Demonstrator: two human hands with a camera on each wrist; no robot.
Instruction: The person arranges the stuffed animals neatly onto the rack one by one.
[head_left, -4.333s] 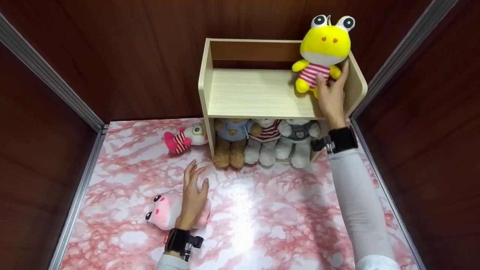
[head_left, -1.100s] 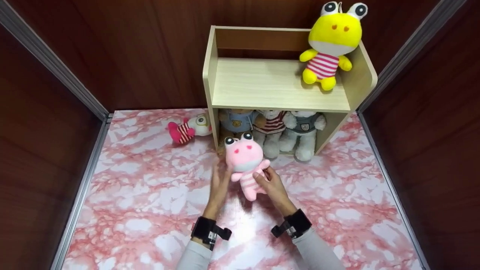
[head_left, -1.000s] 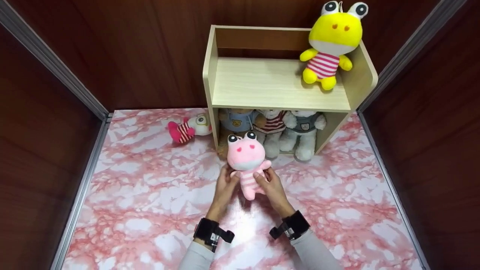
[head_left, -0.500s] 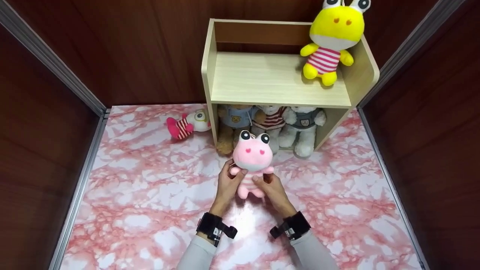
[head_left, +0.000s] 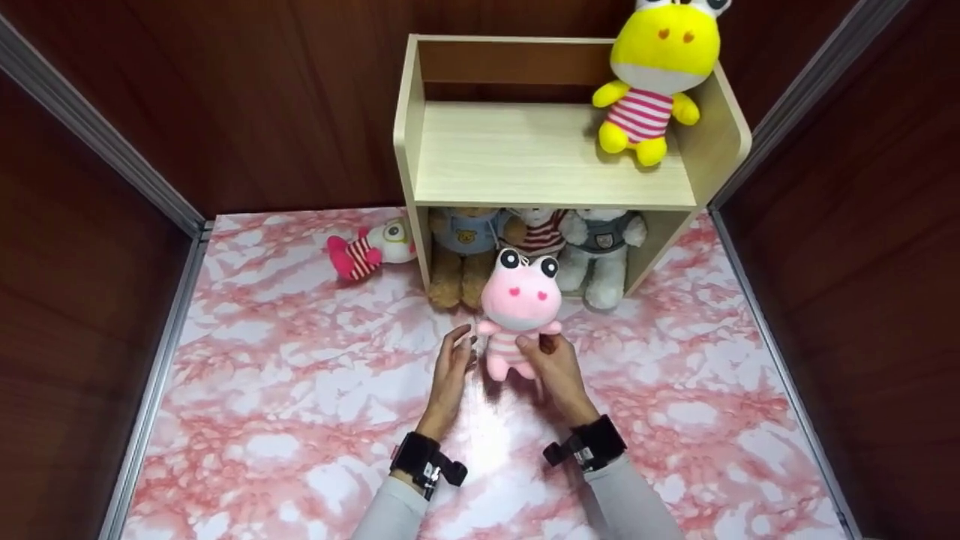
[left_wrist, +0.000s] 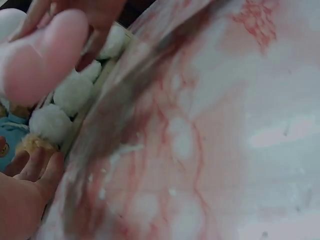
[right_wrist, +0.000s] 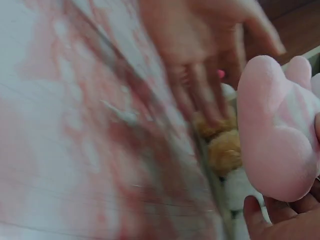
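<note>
A pink plush frog with a striped body is held upright in front of the shelf, facing me. My right hand grips its body at the side, thumb across the striped belly. Just left of the toy is my left hand, fingers loosely spread and apart from it. In the right wrist view the frog's legs show above the right hand's fingers. The left wrist view has the left palm facing up beside the toy.
The wooden shelf carries a yellow plush frog at its right end. Below sit several teddy bears. A plush toy in pink stripes lies left of the shelf on the marbled floor. Dark panels enclose the space.
The yellow frog was released on the shelf. The pink frog was picked up from the floor, gripped by both hands, then moved slightly right and up; my left hand has let go of it.
</note>
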